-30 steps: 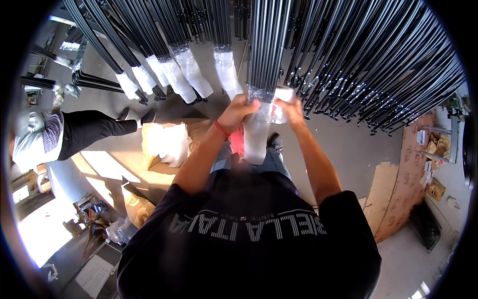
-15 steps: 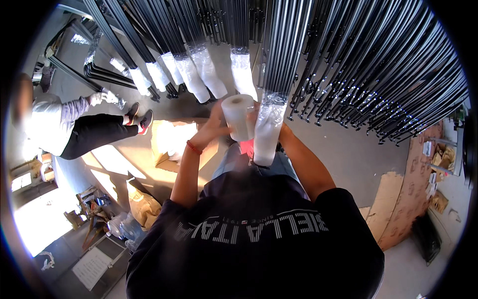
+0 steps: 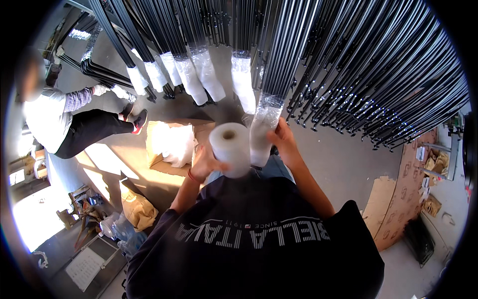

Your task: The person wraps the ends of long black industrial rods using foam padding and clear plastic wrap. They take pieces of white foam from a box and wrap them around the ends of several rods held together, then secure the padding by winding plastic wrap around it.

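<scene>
My left hand (image 3: 205,164) grips a roll of clear stretch film (image 3: 231,149), its cardboard core facing up. Just right of the roll hangs a bundle of thin black rods (image 3: 283,65). White padding under clear film (image 3: 263,130) covers the bundle's lower end. My right hand (image 3: 284,141) is closed around the right side of this wrapped end, thumb across the front; some of its fingers are hidden behind. More rod bundles with white wrapped ends (image 3: 242,82) hang to the left.
Many unwrapped black rods (image 3: 368,74) hang at the right. An open cardboard box (image 3: 172,170) with white material stands on the floor at left. Beyond it a person in gloves (image 3: 74,117) handles other black rods (image 3: 94,72). A brown sack (image 3: 138,205) lies lower left.
The film roll and my left hand have come nearer to my body and slightly left. My right hand has moved up onto the wrapped end's side. The other person's arms have shifted.
</scene>
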Demonstrator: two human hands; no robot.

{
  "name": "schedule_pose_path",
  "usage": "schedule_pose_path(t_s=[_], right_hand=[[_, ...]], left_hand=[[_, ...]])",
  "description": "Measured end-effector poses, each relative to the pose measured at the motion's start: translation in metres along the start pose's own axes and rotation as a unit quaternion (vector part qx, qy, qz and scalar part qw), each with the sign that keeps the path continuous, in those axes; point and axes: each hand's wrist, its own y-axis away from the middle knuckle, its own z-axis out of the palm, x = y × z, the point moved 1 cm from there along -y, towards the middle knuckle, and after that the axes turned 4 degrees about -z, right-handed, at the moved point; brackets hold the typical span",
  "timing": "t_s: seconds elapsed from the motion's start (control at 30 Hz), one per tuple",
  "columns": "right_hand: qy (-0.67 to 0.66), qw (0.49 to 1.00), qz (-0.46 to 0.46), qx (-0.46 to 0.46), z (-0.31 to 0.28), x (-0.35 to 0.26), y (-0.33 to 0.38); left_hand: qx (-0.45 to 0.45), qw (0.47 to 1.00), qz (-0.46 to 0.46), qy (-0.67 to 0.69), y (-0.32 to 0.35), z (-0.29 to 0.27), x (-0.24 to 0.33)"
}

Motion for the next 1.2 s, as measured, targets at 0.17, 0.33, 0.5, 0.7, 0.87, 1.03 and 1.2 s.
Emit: schedule_pose_path(t_s=[0.17,0.33,0.5,0.7,0.87,1.03,1.2], right_hand=[[0.131,0.986,0.083,0.055,0.033,-0.08,0.013],[0.451,0.891,0.041,-0.011,0.047,-0.101,0.034],[0.352,0.89,0.282,-0.067,0.005,-0.087,0.023],[0.164,0.967,0.149,0.129,0.001,-0.098,0.066],[0.228,0.962,0.064,0.137,0.04,-0.072,0.074],[-0.047,0.979,0.122,0.159,0.02,-0.079,0.051],[-0.068,0.991,0.026,0.109,-0.015,-0.058,0.048]], left_hand=[[0.05,0.967,0.058,-0.242,0.012,0.044,0.004],[0.073,0.876,0.152,-0.452,0.007,0.083,0.027],[0.034,0.838,0.176,-0.516,0.004,0.098,0.013],[0.167,0.887,0.142,-0.406,-0.004,0.108,0.001],[0.21,0.866,0.16,-0.424,-0.016,0.113,-0.005],[0.142,0.91,0.189,-0.34,-0.021,0.103,0.002],[0.012,0.999,0.026,0.034,-0.082,0.043,-0.035]])
